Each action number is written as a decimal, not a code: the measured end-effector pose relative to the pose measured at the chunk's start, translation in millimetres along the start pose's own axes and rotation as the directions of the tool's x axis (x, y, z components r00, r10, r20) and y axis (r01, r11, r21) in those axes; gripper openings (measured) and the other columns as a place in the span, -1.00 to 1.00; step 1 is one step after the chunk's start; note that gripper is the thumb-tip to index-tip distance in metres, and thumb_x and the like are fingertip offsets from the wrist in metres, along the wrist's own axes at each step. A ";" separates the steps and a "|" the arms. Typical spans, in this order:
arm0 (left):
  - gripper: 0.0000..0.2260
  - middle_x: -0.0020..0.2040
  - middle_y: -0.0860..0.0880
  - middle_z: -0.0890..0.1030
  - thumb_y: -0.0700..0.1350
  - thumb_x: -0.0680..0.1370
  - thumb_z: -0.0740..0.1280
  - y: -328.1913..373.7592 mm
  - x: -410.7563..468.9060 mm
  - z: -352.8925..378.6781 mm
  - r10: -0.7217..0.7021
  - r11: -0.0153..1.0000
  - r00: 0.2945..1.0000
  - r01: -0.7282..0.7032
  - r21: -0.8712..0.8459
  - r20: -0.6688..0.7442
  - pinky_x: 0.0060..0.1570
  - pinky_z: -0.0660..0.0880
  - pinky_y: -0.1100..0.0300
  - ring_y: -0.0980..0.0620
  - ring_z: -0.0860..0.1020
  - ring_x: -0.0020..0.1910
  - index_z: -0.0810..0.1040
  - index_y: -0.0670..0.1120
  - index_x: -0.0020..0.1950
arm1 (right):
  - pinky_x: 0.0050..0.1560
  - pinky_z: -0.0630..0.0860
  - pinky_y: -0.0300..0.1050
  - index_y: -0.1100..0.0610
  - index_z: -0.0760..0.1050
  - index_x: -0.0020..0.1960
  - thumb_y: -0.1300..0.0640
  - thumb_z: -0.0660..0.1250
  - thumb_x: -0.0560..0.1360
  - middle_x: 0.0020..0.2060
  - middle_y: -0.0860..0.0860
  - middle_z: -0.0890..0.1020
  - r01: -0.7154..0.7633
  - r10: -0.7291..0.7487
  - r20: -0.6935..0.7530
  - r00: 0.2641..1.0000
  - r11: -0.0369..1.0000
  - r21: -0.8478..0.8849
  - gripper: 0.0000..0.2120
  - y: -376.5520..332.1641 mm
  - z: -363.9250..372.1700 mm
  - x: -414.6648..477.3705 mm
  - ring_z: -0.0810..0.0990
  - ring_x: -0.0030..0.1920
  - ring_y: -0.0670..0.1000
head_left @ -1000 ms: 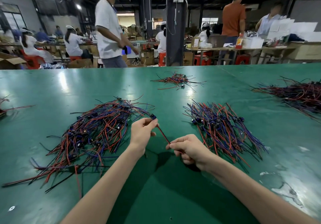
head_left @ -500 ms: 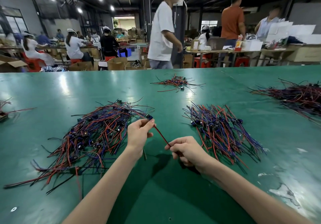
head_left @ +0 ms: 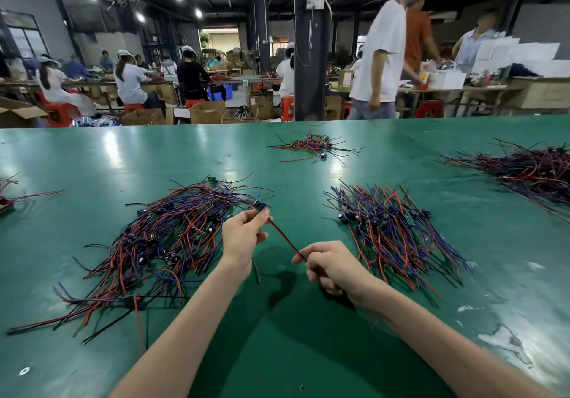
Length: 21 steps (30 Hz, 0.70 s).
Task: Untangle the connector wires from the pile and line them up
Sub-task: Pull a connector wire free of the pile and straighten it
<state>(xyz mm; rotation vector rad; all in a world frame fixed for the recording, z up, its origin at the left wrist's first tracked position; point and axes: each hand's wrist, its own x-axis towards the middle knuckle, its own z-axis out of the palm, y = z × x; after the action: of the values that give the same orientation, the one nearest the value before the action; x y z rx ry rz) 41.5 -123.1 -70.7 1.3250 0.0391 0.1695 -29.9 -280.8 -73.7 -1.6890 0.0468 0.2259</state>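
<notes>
Connector wire spans both hands above the tabletop: left hand grip pinches its connector end, right hand grip clasps its tail. Tangled pile at 9 o'clock, lined-up bundle at 3 o'clock.

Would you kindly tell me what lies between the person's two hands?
In the head view, a red-and-black connector wire spans the gap, pinched by the left hand at its connector end and by the right hand.
</notes>
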 end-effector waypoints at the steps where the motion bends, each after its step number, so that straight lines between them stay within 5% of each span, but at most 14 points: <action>1: -0.91 -0.53 0.15 0.51 -0.24 0.51 0.39 0.1 -0.5 0.7 0.000 1.000 1.000 0.000 0.000 0.001 -0.44 0.44 0.35 0.22 0.37 -0.54 0.58 -0.16 -0.20 | -0.60 0.05 -0.41 0.26 0.56 -0.06 0.40 0.08 0.44 -0.56 0.03 0.44 -0.006 0.005 -0.012 1.000 1.000 -0.011 -0.71 0.3 -0.4 0.5 0.11 -0.68 -0.10; 11: -0.90 -0.54 0.14 0.45 -0.21 0.51 0.40 0.2 2.3 -3.1 -0.028 1.000 0.999 0.027 -0.008 -0.023 -0.47 0.43 0.37 0.13 0.36 -0.47 0.60 -0.15 -0.21 | -0.62 0.09 -0.37 0.26 0.53 -0.02 0.41 0.04 0.46 -0.53 0.05 0.44 0.019 -0.019 0.006 1.000 1.000 -0.014 -0.69 -0.6 0.6 -2.0 0.15 -0.67 -0.08; 21: -0.91 -0.55 0.15 0.48 -0.21 0.50 0.41 -1.8 5.6 -3.9 -0.049 0.999 0.997 0.049 -0.001 -0.051 -0.45 0.44 0.37 0.11 0.36 -0.47 0.59 -0.13 -0.22 | -0.64 0.05 -0.37 0.15 0.46 0.00 0.38 -0.04 0.50 -0.57 -0.07 0.21 -0.001 0.003 0.035 0.999 0.998 -0.060 -0.67 -0.2 1.9 -1.5 0.07 -0.65 -0.13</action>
<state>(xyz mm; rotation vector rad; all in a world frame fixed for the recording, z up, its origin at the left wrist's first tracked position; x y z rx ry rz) 46.8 -119.0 -73.1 1.3189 0.1149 0.1620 -31.6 -279.1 -73.5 -1.7442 0.0160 0.2609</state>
